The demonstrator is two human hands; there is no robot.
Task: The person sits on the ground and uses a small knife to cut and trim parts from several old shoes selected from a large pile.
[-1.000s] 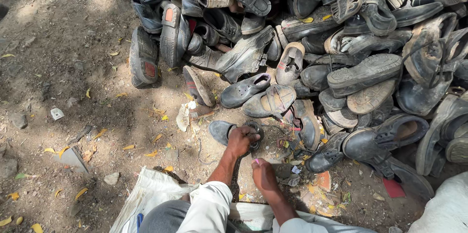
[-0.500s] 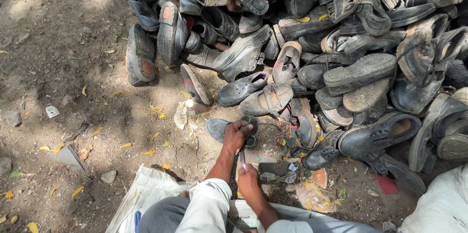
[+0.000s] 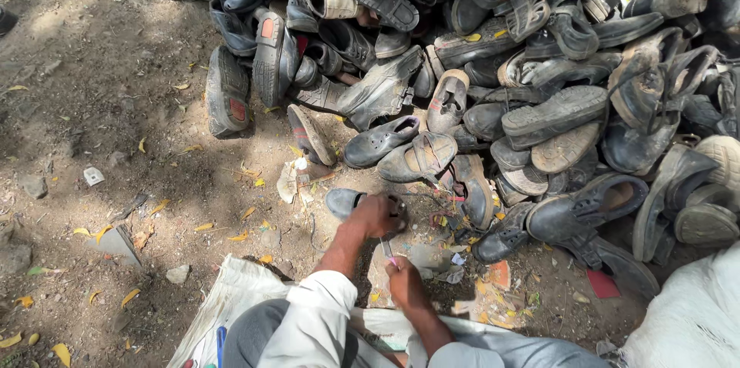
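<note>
Under the left hand's fingers (image 3: pixel 383 212) lay a grey sandal (image 3: pixel 344 201); beyond them the shoe pile (image 3: pixel 539 90) was black, grey and tan, one sole (image 3: pixel 267 56) patched orange-red. Sleeves (image 3: pixel 312 322) were white.

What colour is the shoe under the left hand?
Dark grey shoe, dusty, under the left hand; head view shows it best.

Two hands (image 3: pixel 375 215), one big pile of worn shoes (image 3: pixel 493 83), one white sack (image 3: pixel 231 306).

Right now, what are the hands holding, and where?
Left hand presses the dark sandal at its heel end. Right hand pinches a thin tool by its lower end.
</note>
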